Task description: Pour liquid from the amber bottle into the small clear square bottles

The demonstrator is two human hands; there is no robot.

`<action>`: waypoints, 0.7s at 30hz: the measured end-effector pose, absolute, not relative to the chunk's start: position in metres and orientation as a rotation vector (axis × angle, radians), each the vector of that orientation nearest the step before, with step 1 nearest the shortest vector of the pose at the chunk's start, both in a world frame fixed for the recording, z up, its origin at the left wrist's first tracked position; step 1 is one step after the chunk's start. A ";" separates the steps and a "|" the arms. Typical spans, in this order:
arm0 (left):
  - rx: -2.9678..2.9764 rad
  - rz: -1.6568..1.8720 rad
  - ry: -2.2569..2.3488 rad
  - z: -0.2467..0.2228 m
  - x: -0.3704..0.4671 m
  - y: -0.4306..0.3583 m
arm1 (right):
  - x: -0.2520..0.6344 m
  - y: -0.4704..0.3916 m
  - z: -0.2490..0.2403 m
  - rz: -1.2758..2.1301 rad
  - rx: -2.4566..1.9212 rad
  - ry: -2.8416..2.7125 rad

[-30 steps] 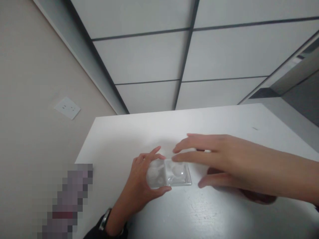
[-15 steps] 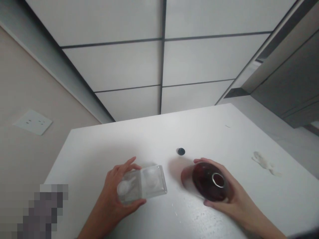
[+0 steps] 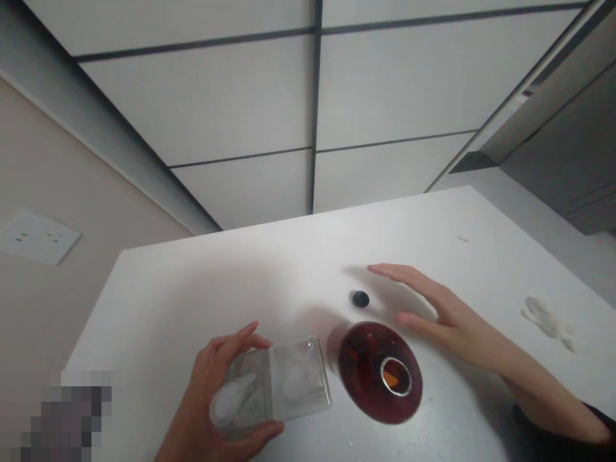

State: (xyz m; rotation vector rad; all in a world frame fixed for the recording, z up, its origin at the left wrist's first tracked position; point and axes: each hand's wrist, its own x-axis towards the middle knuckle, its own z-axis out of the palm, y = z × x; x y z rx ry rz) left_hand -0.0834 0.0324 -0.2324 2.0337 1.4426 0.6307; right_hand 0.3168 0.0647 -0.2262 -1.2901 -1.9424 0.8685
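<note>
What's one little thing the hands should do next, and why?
I'd probably bring the right hand to the little black cap. That hand is open and empty, and the cap lies near its fingers. The left hand is busy holding the clear box, and the red bottle has its mouth uncovered.

Background bits around the white table

So the white table (image 3: 216, 276) has a pale, crumpled scrap (image 3: 548, 324) over on the right — can't tell what it is — and a thin little sliver (image 3: 462, 239) nearer the far edge. Big white panels (image 3: 192, 102) with dark strips stand behind. White wall outlet (image 3: 41, 237) on the beige wall (image 3: 52, 154) at left, plus a pixelated patch (image 3: 62, 417) lower down, contents hidden.
</note>
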 end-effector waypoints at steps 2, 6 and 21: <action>2.000 0.640 1.463 -0.233 -0.082 0.030 | 0.310 0.074 -0.234 0.732 -1.360 -2.094; 1.949 0.680 1.525 -0.230 -0.077 0.028 | 0.294 0.079 -0.251 0.550 -1.345 -2.241; 1.981 0.621 1.432 -0.230 -0.084 0.038 | 0.265 0.038 -0.177 0.890 -0.942 -1.406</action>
